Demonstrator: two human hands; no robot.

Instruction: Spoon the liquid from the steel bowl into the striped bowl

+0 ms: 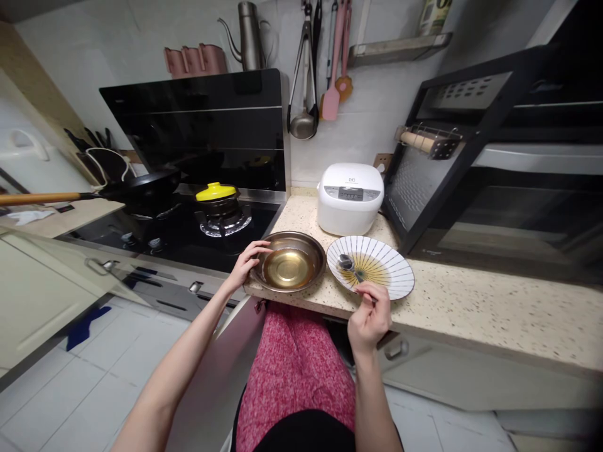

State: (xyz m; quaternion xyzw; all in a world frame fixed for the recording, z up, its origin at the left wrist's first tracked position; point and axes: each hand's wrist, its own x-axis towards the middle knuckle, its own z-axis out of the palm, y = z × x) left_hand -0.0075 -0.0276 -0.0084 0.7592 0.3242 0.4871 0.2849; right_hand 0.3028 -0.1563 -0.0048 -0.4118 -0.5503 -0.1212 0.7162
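Note:
A wide metal bowl (320, 257) with clear yellowish liquid in its bottom stands at the counter's front edge. My left hand (244, 262) holds its left rim, fingers reaching over the edge. Touching or just beside the bowl is a white plate (398, 270) with dark radiating lines, and a shallow yellowish liquid pools in its middle. In my right hand (371, 311), closed at the plate's front rim, is the handle of a metal spoon (346, 262). The spoon's bowl rests in or just over the liquid; the end of the handle is hidden by my fingers.
Behind the plate stands a white rice cooker (351, 210). At left, a gas stove (188, 232) carries a yellow-lidded pot (215, 193) and a black wok (141, 185) with a long wooden handle. A dark rack with an oven (532, 207) bounds the right. An open cabinet door (240, 326) stands below.

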